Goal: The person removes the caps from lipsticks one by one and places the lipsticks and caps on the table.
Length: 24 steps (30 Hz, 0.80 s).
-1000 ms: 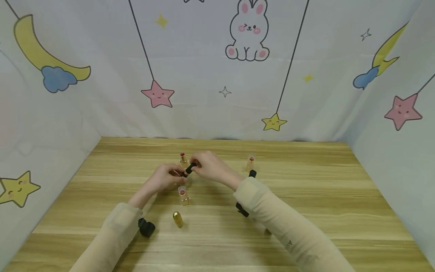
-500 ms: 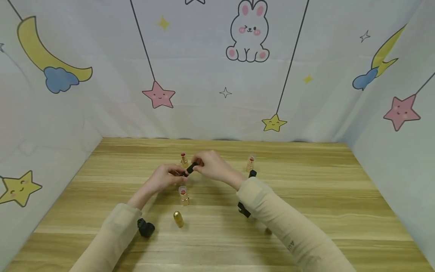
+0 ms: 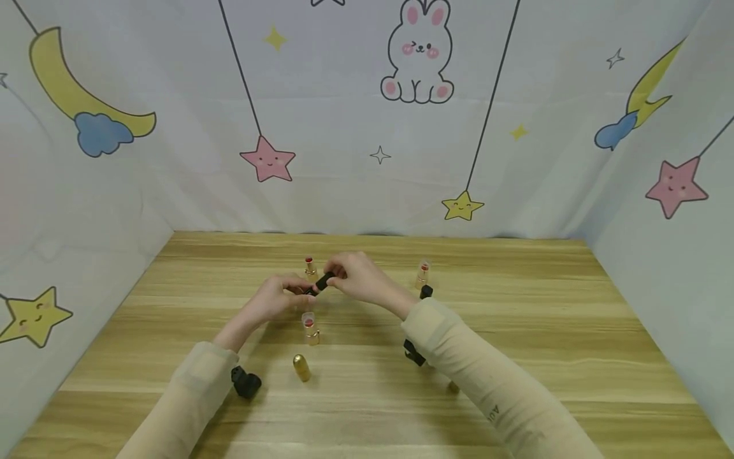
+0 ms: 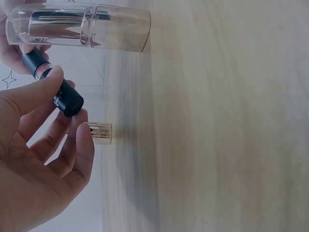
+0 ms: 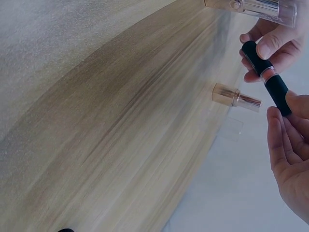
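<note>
My left hand (image 3: 280, 298) and right hand (image 3: 360, 278) meet over the table, at either end of a slim black lipstick (image 4: 66, 99). Thumb and fingers of the left hand pinch the half that carries lettering. The right hand pinches the other black half, which looks like the cap (image 5: 276, 92). A narrow pinkish band shows between the two halves in both wrist views. Just behind the hands stands an uncapped gold lipstick (image 3: 310, 270) with a red tip. Nearer, below the left hand, a gold lipstick with a clear cover (image 3: 310, 330) stands upright.
A gold bullet-shaped piece (image 3: 301, 368) is on the wooden table (image 3: 545, 357) towards the front. Another clear-covered lipstick (image 3: 422, 275) stands to the right of the hands. Beside the right sleeve (image 3: 487, 376) a small gold thing (image 3: 453, 386) is partly hidden. Printed cloth walls enclose the table.
The right hand has shifted very slightly to the right with its half of the black lipstick. The left hand stays nearly still, and the standing lipsticks have not moved.
</note>
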Motion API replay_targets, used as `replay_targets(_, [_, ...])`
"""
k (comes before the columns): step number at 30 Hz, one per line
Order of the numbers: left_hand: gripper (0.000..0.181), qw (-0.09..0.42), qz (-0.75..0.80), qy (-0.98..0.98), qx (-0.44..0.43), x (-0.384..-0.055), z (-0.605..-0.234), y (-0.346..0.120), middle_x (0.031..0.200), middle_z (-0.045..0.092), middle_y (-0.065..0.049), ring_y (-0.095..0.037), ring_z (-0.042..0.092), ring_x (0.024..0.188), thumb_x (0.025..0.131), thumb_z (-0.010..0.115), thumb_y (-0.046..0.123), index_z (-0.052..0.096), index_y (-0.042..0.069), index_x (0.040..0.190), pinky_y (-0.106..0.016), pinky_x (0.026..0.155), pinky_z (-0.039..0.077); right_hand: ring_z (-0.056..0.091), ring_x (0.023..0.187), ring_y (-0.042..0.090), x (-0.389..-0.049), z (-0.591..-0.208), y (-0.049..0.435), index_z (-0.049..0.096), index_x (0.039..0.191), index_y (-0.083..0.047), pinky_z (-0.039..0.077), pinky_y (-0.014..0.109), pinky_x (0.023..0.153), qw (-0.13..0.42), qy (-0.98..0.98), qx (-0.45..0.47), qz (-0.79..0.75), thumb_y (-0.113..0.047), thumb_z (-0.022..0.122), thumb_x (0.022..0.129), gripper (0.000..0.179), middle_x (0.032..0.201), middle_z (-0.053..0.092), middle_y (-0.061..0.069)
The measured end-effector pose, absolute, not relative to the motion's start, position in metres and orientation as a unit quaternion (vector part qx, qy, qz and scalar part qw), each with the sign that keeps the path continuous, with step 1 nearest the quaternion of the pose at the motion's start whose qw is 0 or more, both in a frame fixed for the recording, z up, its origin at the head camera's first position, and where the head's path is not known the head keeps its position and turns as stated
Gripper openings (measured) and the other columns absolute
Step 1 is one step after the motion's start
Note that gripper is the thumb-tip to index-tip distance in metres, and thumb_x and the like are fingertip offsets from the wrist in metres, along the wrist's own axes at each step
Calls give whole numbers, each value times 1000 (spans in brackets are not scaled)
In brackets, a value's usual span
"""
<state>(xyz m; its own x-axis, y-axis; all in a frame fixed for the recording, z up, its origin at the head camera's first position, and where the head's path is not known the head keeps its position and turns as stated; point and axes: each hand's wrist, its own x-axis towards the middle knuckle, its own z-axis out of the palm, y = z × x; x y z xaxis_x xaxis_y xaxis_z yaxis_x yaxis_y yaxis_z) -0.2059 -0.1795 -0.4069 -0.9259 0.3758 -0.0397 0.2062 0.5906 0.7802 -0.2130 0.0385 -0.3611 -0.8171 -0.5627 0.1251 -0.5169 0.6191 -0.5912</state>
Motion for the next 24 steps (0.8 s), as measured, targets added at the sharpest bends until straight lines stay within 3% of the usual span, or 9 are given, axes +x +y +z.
replay_targets(11, [24,103,428,882,167,-206,-404,-179,100,69,-11,-21,59,93,86,72,18,73,9,108,-29,73,47,65,84,15,-213,-361,41,67,106,-4,52,23,72,31,899,-300,-319,-10,66,90,17,95,70,8])
replay_targets(24, [32,101,428,881,173,-207,-407,-186,102,67,-14,-21,60,90,84,74,17,70,3,113,-31,73,48,65,87,17,-214,-358,45,67,108,-4,52,25,75,32,899,-296,-321,-11,65,91,19,97,70,9])
